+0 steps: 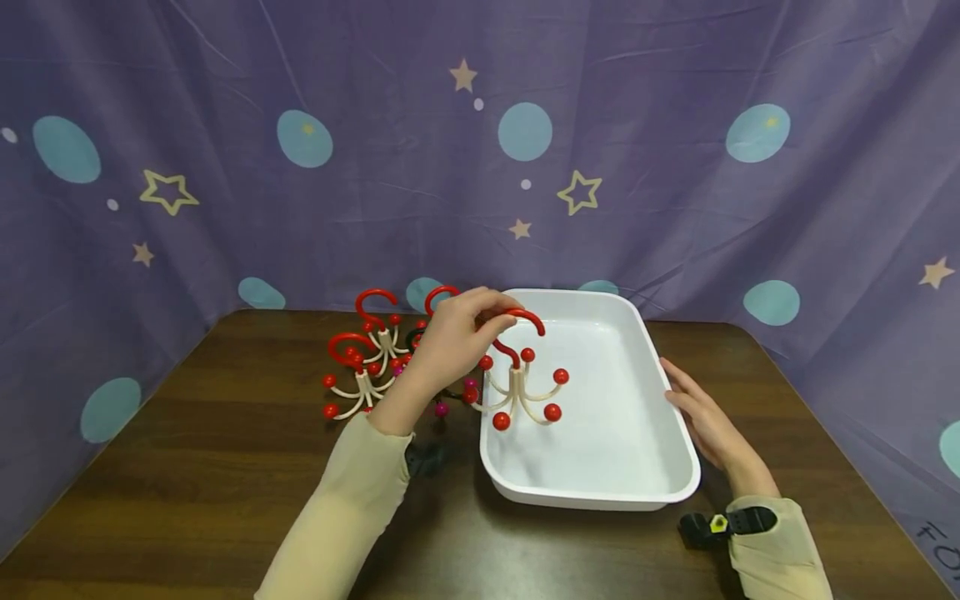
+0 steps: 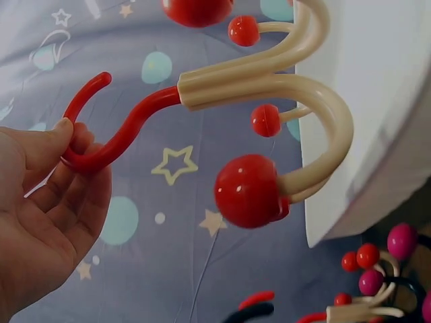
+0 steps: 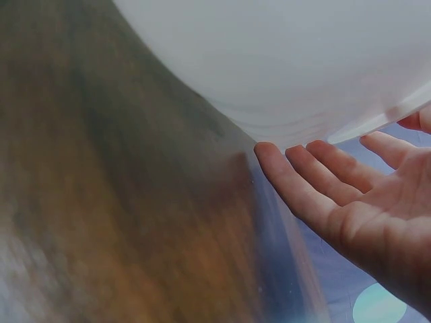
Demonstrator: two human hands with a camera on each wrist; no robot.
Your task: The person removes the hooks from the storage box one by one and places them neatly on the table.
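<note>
My left hand [image 1: 459, 337] pinches a hanger by its red hook, above the left part of a white plastic tray [image 1: 592, 502]. The hanger [image 1: 516, 382] points its cream stem and curved, red-ball-tipped arms down. In the left wrist view, thumb and fingers close round the bend of the red hook [image 2: 124, 138], and the arms spread beside the tray wall. On the other side, my right hand [image 1: 705, 421] rests against the tray's right wall. The right wrist view shows its fingers [image 3: 337, 175] fairly straight, fingertips at the tray's outer side.
Left of the tray stand more hangers of the same kind, such as one cream and red hanger [image 1: 363, 385] and another behind it [image 1: 385, 337]. Dark arms with magenta balls [image 1: 442, 409] show partly behind my left arm. A patterned purple curtain [image 1: 420, 217] borders the brown wooden table [image 1: 187, 467].
</note>
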